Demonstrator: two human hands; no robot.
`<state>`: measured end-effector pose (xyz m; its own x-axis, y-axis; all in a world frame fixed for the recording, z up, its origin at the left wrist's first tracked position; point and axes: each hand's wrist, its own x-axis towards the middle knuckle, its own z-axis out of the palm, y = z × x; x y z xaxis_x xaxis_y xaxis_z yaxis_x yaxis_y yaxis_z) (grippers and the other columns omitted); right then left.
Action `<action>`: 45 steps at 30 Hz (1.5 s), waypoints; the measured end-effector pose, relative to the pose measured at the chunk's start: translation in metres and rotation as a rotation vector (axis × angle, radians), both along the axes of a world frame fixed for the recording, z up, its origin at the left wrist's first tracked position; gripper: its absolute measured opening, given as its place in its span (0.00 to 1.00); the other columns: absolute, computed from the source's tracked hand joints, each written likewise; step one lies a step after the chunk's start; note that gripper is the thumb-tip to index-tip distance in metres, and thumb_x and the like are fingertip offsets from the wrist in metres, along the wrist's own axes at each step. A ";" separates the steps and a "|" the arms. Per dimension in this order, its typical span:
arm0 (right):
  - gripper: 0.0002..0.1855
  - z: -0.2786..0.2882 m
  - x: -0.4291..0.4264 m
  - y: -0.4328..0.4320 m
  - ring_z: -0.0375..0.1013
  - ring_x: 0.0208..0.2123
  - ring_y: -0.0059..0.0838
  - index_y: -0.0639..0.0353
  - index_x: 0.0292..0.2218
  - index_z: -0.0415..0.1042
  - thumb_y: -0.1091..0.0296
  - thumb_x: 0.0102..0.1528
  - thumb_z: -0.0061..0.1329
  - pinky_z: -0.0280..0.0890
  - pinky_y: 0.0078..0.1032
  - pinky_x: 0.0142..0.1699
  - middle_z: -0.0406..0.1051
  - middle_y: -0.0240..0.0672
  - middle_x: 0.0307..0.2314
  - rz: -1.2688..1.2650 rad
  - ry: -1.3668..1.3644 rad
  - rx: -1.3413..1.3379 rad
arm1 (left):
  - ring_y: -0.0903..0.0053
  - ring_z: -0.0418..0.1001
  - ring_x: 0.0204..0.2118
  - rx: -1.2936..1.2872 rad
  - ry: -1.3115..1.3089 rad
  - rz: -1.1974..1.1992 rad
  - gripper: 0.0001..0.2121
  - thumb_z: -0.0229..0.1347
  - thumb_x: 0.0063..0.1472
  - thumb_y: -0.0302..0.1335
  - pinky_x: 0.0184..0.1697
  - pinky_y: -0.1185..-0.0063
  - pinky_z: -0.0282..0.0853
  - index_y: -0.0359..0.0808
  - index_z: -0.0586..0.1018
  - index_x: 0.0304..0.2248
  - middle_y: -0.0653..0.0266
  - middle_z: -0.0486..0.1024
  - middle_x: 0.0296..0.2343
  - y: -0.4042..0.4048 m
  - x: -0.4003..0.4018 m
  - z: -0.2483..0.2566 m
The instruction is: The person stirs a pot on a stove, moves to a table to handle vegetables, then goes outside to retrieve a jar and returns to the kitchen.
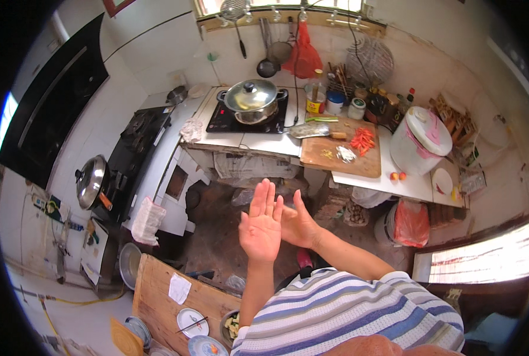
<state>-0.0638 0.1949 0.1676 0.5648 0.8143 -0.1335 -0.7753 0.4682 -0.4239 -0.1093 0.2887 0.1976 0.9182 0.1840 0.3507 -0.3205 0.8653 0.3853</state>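
Both my hands are raised in front of my striped shirt, above the floor. My left hand (pixel 260 231) shows its palm, fingers up, and holds nothing. Partly behind it is my right hand (pixel 302 222), thumb spread and nothing visible in it; some of its fingers are hidden. Beyond them, a wooden cutting board (pixel 340 164) bears sliced red pepper (pixel 363 140), chopped white pieces (pixel 346 154) and small yellowish bits (pixel 326 154). A cleaver (pixel 311 130) lies across its left edge, near green stalks (pixel 321 119). A lidded steel pot (pixel 253 102) stands on an induction cooker (pixel 220 122).
A white rice cooker (pixel 418 142) stands right of the board, jars behind it. To the left, a lidded wok (pixel 91 182) sits on the gas stove (pixel 135 147). A wooden table (pixel 157 285) with plates is at lower left; a bucket (pixel 386 227) stands under the counter.
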 end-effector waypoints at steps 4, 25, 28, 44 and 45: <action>0.34 -0.008 -0.008 0.002 0.65 0.44 0.37 0.56 0.43 0.64 0.33 0.52 0.34 0.59 0.39 0.50 0.66 0.38 0.39 -0.034 0.078 0.049 | 0.66 0.38 0.62 -0.336 0.094 -0.095 0.26 0.35 0.63 0.37 0.63 0.70 0.33 0.31 0.53 0.56 0.55 0.45 0.58 -0.019 0.005 -0.013; 0.31 -0.110 0.003 -0.050 0.64 0.20 0.35 0.48 0.27 0.62 0.28 0.43 0.30 0.61 0.31 0.26 0.62 0.32 0.18 -0.453 -0.230 -0.374 | 0.59 0.48 0.58 0.929 0.281 0.163 0.37 0.53 0.51 0.21 0.59 0.68 0.43 0.35 0.46 0.57 0.45 0.43 0.55 -0.106 0.046 -0.087; 0.24 -0.130 0.017 -0.091 0.66 0.25 0.34 0.52 0.34 0.64 0.41 0.47 0.34 0.62 0.29 0.31 0.65 0.34 0.24 -0.517 -0.285 -0.451 | 0.55 0.47 0.58 1.405 0.162 0.217 0.35 0.55 0.52 0.28 0.58 0.66 0.45 0.33 0.51 0.56 0.41 0.42 0.55 -0.130 0.066 -0.081; 0.17 -0.324 -0.124 -0.534 0.72 0.38 0.37 0.59 0.32 0.75 0.54 0.47 0.49 0.66 0.30 0.41 0.72 0.44 0.33 1.338 -0.931 -1.923 | 0.58 0.64 0.48 1.483 0.120 -0.390 0.22 0.49 0.56 0.35 0.51 0.70 0.58 0.28 0.67 0.47 0.47 0.67 0.44 -0.235 0.103 -0.097; 0.17 -0.322 -0.124 -0.539 0.72 0.38 0.36 0.58 0.32 0.75 0.54 0.47 0.49 0.66 0.30 0.40 0.72 0.43 0.33 1.338 -0.865 -1.929 | 0.58 0.64 0.48 1.490 0.129 -0.385 0.22 0.50 0.56 0.35 0.51 0.70 0.58 0.28 0.67 0.47 0.47 0.67 0.44 -0.240 0.105 -0.096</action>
<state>-0.1878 -0.3436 -0.1544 0.4103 -0.0432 -0.9109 0.2690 -0.9487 0.1662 -0.0047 0.0490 0.1015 0.8636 -0.4965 -0.0873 -0.0736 -0.2955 0.9525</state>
